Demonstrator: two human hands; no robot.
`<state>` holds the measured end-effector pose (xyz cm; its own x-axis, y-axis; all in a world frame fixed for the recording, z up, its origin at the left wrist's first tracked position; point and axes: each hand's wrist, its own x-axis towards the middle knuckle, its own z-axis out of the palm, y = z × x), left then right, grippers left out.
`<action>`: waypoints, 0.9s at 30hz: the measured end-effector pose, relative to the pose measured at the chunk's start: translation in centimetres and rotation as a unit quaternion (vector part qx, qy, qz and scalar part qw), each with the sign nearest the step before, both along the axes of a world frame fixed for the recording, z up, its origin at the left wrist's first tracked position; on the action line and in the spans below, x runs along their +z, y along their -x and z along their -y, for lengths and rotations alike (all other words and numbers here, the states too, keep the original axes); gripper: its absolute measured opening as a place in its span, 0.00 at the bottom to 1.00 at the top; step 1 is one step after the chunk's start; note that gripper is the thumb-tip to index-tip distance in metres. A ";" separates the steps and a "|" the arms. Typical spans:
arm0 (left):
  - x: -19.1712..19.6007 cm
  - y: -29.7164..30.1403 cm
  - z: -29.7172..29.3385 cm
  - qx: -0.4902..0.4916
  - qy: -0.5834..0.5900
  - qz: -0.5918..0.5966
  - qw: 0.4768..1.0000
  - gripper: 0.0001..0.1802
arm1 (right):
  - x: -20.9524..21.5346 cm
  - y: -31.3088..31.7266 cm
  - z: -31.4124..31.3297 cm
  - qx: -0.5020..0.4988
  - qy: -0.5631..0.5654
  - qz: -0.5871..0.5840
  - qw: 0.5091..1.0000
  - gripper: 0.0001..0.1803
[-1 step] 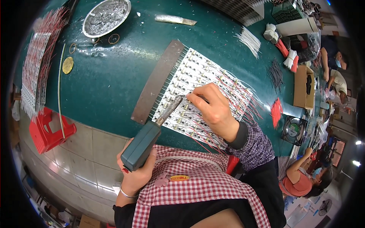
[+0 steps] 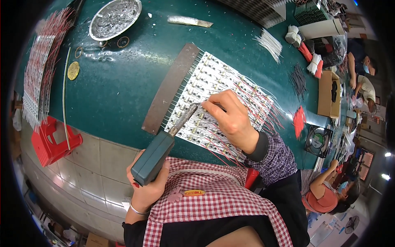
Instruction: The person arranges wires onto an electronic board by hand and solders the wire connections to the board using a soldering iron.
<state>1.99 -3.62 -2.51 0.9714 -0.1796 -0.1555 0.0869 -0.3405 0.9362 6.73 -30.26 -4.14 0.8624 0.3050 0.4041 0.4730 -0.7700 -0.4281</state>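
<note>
My left hand (image 2: 149, 185) is wrapped round the handle of a dark green soldering gun (image 2: 153, 158). Its stained metal barrel points up and right over a white panel of small circuit boards (image 2: 207, 68). Many red, white and dark wires are attached to the panel. My right hand (image 2: 233, 119) rests over the panel, thumb and fingers pinched close beside the gun's tip. Whatever lies in that pinch is too small to make out. Along the panel's left side is a flat brown bar (image 2: 170, 88), with thin wire ends sticking out between the two.
A metal bowl of solder scraps (image 2: 115, 20) sits at the far left, near a yellow round pad (image 2: 73, 71). Finished-looking wired panels (image 2: 39, 78) stand at the left edge. White (image 2: 270, 44), black (image 2: 298, 81) and red wires (image 2: 299, 122) lie right, near a fan (image 2: 318, 140).
</note>
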 end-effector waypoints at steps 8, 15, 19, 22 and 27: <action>0.6 0.3 -0.1 0.000 -0.005 -0.029 1.000 0.08 | 0.1 0.1 0.2 0.009 0.016 -0.003 1.000 0.17; 1.0 1.1 -1.0 -0.010 0.002 -0.074 0.997 0.15 | 0.0 0.2 0.1 0.012 0.029 -0.002 1.000 0.17; 0.9 1.5 -1.2 -0.004 0.006 -0.067 0.998 0.18 | 0.1 0.2 0.0 0.010 0.031 0.001 0.999 0.17; 0.7 1.0 -0.1 0.047 0.000 0.036 0.998 0.08 | 0.5 0.6 -0.2 0.018 0.033 0.032 0.999 0.17; 1.0 1.2 -0.3 0.061 0.010 0.010 0.998 0.09 | 0.2 1.0 -0.7 0.018 -0.026 0.005 0.999 0.19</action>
